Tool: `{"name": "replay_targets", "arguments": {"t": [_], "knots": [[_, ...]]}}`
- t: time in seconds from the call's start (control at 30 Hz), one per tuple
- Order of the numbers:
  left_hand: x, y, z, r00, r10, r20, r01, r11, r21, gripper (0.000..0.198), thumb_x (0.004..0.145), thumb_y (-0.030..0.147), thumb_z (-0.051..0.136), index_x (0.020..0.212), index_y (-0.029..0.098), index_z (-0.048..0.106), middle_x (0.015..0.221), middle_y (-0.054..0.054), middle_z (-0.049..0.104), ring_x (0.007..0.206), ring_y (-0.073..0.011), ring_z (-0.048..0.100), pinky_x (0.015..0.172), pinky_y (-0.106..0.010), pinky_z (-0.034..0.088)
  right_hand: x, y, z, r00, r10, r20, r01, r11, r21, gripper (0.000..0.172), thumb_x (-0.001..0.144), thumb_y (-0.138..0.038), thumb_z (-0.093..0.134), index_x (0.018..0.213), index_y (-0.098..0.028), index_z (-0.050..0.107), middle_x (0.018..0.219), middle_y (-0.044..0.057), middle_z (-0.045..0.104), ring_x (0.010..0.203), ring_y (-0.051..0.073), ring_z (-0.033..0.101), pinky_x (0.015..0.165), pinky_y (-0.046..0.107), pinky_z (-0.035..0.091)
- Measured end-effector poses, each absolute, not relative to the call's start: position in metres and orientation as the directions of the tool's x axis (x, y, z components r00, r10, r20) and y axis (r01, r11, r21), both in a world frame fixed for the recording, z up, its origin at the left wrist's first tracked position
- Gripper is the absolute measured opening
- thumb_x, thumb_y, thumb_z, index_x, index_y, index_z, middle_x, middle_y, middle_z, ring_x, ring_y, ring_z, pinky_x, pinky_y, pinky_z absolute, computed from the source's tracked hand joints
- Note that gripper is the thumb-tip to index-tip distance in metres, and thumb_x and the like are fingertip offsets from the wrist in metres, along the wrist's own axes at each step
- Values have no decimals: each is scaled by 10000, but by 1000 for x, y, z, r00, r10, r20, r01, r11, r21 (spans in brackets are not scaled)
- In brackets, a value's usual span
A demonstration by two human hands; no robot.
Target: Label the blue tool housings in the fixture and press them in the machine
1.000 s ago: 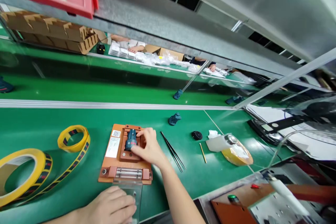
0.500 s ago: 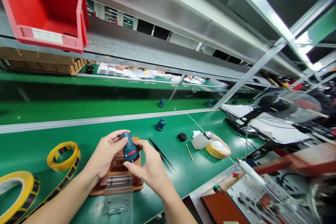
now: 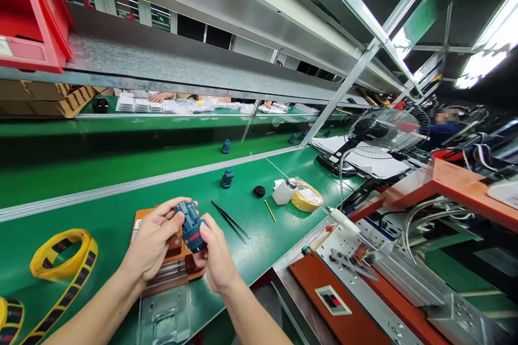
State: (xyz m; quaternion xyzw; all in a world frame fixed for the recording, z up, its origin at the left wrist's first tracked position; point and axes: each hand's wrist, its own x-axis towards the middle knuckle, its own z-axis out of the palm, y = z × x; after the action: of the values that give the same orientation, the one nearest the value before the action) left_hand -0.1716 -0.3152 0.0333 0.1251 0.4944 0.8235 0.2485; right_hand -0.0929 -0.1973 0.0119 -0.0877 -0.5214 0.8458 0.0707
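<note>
Both my hands hold a dark blue Bosch battery pack, tilted, with its red lettering toward me. My left hand grips its upper end between thumb and fingers. The thumb and fingers of my right hand close on its lower end. Beneath the hands lies an orange-brown fixture, partly covered by them, with a clear plastic plate at its front. Black tweezers lie to the right. A similar blue pack stands farther back on the green bench.
At left is a yellow roll of labels with its strip trailing forward. To the right are a black round cap, a yellow stick, a white bottle and a yellow tape roll. A fan and metal machinery stand beyond.
My view has turned to the right, so the bench things appear farther left. The pack is tilted more, and my right hand's fingers have curled more closely around its lower end.
</note>
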Motion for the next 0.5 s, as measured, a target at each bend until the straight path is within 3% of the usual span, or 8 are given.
{"name": "replay_targets", "arguments": {"t": [0.07,0.2,0.27,0.4,0.5], "knots": [[-171,-314,32,-848,528,-41,-275,-373,886,427,758,392,847,1104,186,707,1058,-88,751,869,-172,687,797,-249,563,-92,-200,14,-975,189,-113,-4,-528,-849,513,801,-663,681,837,-223,420,658,-85,395,476,32,246,409,150,99],[-170,-309,31,-871,491,-18,-206,-331,921,382,752,476,813,990,204,688,826,2,679,667,-115,584,602,-195,511,-89,-208,13,-972,-139,-190,233,-677,-698,603,805,-784,583,932,-201,498,561,-79,435,428,39,210,394,157,90],[-168,-308,31,-890,455,4,-154,-311,938,338,754,488,794,856,193,664,713,37,594,615,-96,520,565,-174,469,-86,-213,10,-958,-223,-178,283,-669,-687,663,814,-821,535,984,-180,532,570,-50,492,423,48,247,375,162,123],[-163,-311,35,-914,404,-35,-119,-187,975,326,787,464,747,728,206,556,620,72,482,541,-89,439,510,-183,398,-80,-216,6,-974,-92,-205,222,-531,-818,652,790,-815,598,1006,-206,506,675,-11,569,472,57,374,368,145,172],[-161,-314,39,-943,329,42,63,54,997,303,825,474,668,723,221,537,628,67,487,568,-118,455,553,-225,398,-78,-214,2,-983,-33,-179,178,-373,-910,623,837,-817,521,1025,-223,498,675,-21,550,456,51,375,371,143,224]]}}
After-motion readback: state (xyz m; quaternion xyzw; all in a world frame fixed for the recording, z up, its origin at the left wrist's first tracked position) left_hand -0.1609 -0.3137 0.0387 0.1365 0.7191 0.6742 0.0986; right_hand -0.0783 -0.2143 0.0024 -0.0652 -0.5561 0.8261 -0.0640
